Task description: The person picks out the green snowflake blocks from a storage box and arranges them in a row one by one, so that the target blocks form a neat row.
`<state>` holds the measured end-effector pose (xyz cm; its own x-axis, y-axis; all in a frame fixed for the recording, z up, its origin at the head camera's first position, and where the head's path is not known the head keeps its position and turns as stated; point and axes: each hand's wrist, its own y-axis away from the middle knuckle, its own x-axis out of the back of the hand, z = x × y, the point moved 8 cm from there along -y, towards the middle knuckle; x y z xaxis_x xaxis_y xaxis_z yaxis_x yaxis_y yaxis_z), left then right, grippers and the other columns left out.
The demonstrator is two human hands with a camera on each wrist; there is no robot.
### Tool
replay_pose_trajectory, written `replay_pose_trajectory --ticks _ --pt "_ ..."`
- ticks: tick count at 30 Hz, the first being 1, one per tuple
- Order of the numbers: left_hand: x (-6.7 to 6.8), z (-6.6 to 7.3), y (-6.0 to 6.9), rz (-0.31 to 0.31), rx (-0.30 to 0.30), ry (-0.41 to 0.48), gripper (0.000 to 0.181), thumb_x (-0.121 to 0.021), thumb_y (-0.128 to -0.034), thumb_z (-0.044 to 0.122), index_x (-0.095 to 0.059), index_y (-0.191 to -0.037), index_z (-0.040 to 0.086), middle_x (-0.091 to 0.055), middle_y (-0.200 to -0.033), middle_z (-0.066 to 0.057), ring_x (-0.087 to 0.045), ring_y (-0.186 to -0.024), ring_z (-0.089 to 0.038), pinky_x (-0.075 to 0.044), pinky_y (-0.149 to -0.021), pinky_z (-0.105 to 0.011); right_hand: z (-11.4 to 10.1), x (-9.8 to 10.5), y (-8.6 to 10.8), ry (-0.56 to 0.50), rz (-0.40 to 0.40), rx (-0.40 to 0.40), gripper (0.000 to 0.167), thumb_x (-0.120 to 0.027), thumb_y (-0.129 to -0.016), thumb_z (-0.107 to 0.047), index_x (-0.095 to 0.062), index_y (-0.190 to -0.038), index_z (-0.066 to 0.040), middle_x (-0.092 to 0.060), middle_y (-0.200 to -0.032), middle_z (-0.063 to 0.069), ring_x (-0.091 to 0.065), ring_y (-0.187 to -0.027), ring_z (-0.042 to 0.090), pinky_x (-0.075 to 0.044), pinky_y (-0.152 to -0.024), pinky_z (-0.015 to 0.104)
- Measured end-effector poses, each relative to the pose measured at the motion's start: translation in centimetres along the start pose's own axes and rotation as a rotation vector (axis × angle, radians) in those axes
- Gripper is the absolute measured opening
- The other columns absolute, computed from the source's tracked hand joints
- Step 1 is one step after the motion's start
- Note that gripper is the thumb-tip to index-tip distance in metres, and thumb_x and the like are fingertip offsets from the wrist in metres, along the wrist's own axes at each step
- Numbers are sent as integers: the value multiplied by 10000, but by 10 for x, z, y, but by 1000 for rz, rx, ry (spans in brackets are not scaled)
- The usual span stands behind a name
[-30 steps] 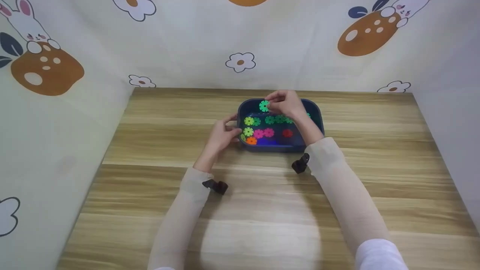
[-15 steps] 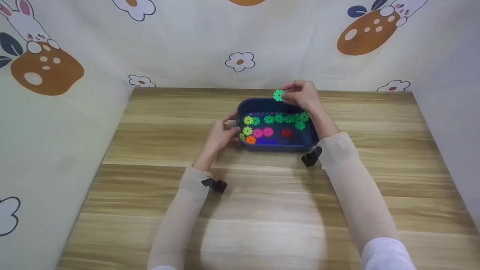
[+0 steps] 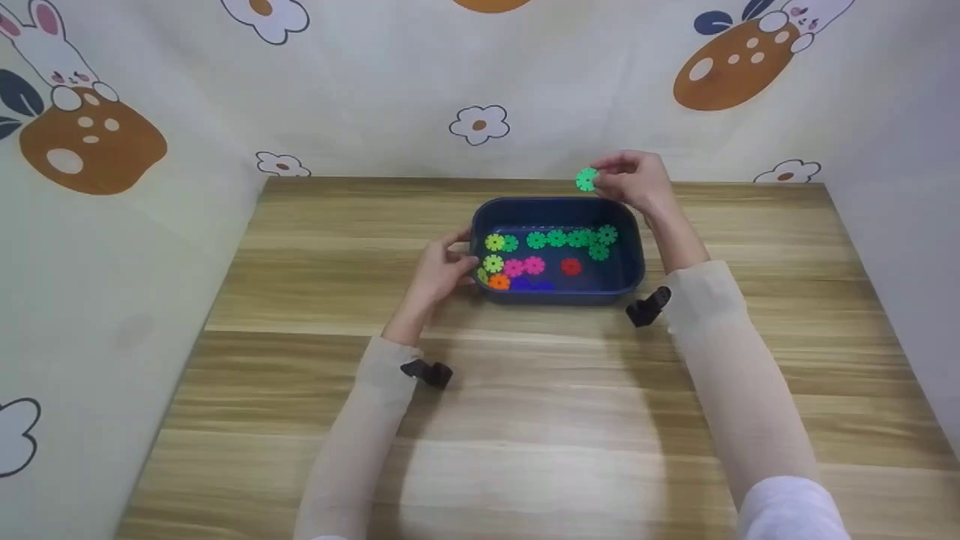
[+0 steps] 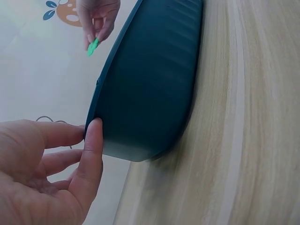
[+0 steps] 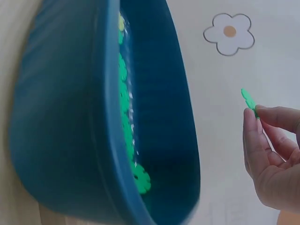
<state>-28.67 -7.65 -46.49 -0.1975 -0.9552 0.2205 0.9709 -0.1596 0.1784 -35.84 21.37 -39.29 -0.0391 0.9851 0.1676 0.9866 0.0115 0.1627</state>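
A dark blue plastic bin [image 3: 559, 297] stands on the table, with several notched snowflake discs lying inside. Green discs [image 3: 556, 238] line its far side; yellow, pink and orange ones lie toward the left, and a red disc [image 3: 571, 267] lies by itself. At the bin's left end my left hand [image 4: 51, 173] pinches the rim between thumb and fingers. Above the far right corner, my right hand [image 3: 637, 180] holds a bright green snowflake disc [image 3: 586, 179] between thumb and fingertips, clear of the bin. That disc shows edge-on in the right wrist view.
The wood-grain table [image 3: 525, 420] reaches toward me in front of the bin. Behind it hangs a pale cloth [image 3: 375, 97] printed with flowers and rabbits, which also runs along the left side. A plain pale wall [image 3: 907, 247] bounds the right.
My right hand has lifted the green disc from over the bin's inside and carried it right and back, past the far rim. My left hand keeps its place on the bin.
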Motion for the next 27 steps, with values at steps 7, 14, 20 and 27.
replay_pose_trajectory --ticks 7,14,20,27 --pt "0 0 -1 5 -8 -8 585 -601 -934 -36 -434 -1491 33 -501 -1458 -175 -652 -1081 -296 -644 -704 -244 -1 21 1 -9 20 0 274 -682 -902 0 -648 -1169 52 -666 -850 -19 -702 -739 71 -623 -729 172" --pt "0 -2 -1 -1 -7 -1 589 -585 -940 -45 -419 -1500 33 -488 -1464 -185 -652 -1087 -301 -644 -716 -248 1 40 3 -29 34 7 291 -686 -897 3 -638 -1177 68 -680 -838 -26 -692 -715 59 -623 -722 172" --pt "1 -1 -1 2 -6 -2 581 -585 -946 -35 -426 -1499 48 -492 -1456 -175 -652 -1108 -312 -638 -700 -229 6 52 5 1 49 -9 306 -691 -905 -29 -630 -1195 48 -669 -860 -33 -688 -744 64 -619 -729 163" --pt "0 2 0 -7 -18 11 582 -584 -932 -52 -434 -1489 25 -498 -1447 -194 -658 -1082 -311 -631 -657 -211 13 62 5 -42 67 -6 275 -688 -900 -8 -648 -1168 40 -681 -856 -17 -696 -727 81 -624 -718 173"
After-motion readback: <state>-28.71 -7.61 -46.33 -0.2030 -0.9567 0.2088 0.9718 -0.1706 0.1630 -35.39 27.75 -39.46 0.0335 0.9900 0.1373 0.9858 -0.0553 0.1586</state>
